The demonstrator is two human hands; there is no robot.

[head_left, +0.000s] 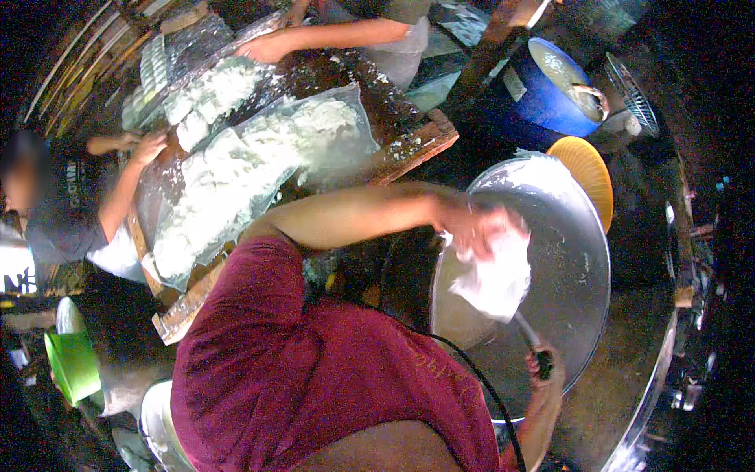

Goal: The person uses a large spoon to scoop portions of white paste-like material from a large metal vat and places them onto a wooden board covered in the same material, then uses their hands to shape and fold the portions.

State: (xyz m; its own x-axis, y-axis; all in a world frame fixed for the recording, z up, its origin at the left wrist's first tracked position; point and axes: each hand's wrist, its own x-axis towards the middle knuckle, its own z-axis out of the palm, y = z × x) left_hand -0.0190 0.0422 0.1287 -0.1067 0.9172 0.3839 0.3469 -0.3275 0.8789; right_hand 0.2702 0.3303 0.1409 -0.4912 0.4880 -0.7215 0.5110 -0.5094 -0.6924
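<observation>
Over the large metal pot (562,315), my left hand (481,226) is closed on a white, limp, cloth-like thing (495,275). Glare and motion blur hide exactly what that thing is. Lower down, at the pot's near right side, my right hand (543,363) grips the dark handle of a tool with a grey metal shaft (527,330). The shaft's far end runs up to the white thing, which hides it. White residue coats the pot's inner wall at the far side. Dull, brownish-grey liquid or metal shows inside the pot.
A wooden table (417,153) at the far left bears white crumbly masses (236,185) on clear sheeting. Two people's hands (271,46) work there. Beyond the pot are an orange basin (586,173) and a blue barrel (554,98). A black cable (472,370) crosses my shirt.
</observation>
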